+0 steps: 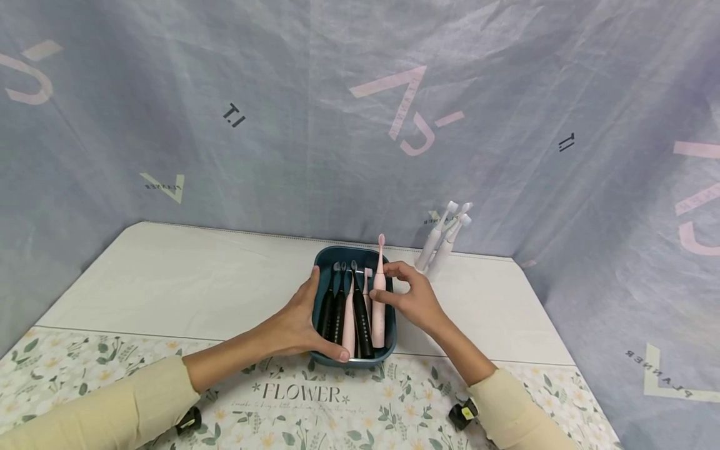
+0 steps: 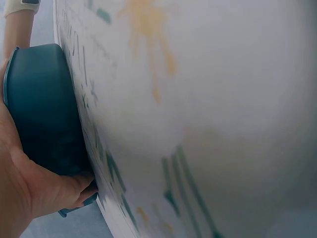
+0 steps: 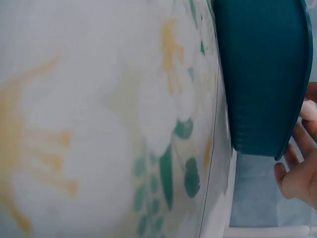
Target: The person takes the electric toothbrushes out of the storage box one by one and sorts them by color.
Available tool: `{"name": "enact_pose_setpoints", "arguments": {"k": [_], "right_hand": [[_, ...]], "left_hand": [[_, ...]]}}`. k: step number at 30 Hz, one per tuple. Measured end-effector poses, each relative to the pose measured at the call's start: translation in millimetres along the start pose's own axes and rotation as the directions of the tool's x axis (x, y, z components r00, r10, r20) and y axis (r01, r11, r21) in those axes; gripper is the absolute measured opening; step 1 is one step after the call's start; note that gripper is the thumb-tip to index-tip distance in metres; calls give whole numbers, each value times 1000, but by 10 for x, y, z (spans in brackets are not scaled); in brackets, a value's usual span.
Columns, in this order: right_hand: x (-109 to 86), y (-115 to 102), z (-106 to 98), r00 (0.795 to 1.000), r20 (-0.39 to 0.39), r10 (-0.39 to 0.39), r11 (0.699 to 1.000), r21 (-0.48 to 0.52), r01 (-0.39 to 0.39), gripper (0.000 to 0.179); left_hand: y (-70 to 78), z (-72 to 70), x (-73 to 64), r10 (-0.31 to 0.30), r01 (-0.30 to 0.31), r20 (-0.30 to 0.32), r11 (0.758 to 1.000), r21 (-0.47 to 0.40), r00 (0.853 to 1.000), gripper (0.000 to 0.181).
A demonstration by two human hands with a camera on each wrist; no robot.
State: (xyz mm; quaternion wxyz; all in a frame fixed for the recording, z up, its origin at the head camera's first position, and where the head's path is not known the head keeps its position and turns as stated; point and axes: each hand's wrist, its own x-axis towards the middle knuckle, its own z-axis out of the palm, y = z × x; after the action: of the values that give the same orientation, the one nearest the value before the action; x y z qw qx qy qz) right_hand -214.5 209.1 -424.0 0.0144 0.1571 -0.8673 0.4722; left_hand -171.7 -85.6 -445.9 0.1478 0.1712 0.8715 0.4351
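Note:
A dark teal plastic bin [image 1: 388,353] sits on the table with black electric toothbrushes [image 1: 339,315] and pink ones [image 1: 349,325] lying side by side inside, heads toward the back. My left hand [image 1: 298,325] grips the bin's left side, thumb over its front rim; the left wrist view shows this hand [image 2: 37,186] wrapped round the bin's wall [image 2: 44,99]. At the bin's right edge, my right hand [image 1: 416,300] pinches a pink electric toothbrush [image 1: 379,319] between thumb and fingers. Its head rises past the back rim. The right wrist view shows these fingers [image 3: 297,183] beside the rim.
Several white electric toothbrushes [image 1: 441,250] stand upright together behind my right hand, near the table's back edge. A floral mat [image 1: 304,412] printed FLOWER covers the table's front, with a plain white strip [image 1: 225,281] behind it. A grey printed cloth [image 1: 270,162] hangs around the back and sides.

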Motion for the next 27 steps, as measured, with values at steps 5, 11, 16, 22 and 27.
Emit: {"name": "enact_pose_setpoints", "arguments": {"k": [5,11,16,22,27], "right_hand": [[-24,-24,-42,1000,18,20,1000,15,-20,49],[-22,-47,-82,1000,-3,2,1000,27,-2,48],[-33,-24,-113,999,-10,-48,994,94,48,47],[-70,6,-150,994,-42,-103,973,202,109,48],[-99,-12,-227,990,-52,-133,939,314,142,50]], "left_hand": [[-4,0,6,-3,3,-3,1000,2,1000,179],[-9,-5,12,-6,6,-5,1000,8,1000,179],[-16,-3,13,-4,4,-9,1000,8,1000,179],[-19,4,11,9,-9,-16,1000,-4,1000,180],[-17,5,3,13,-13,-14,1000,-2,1000,180]]}}
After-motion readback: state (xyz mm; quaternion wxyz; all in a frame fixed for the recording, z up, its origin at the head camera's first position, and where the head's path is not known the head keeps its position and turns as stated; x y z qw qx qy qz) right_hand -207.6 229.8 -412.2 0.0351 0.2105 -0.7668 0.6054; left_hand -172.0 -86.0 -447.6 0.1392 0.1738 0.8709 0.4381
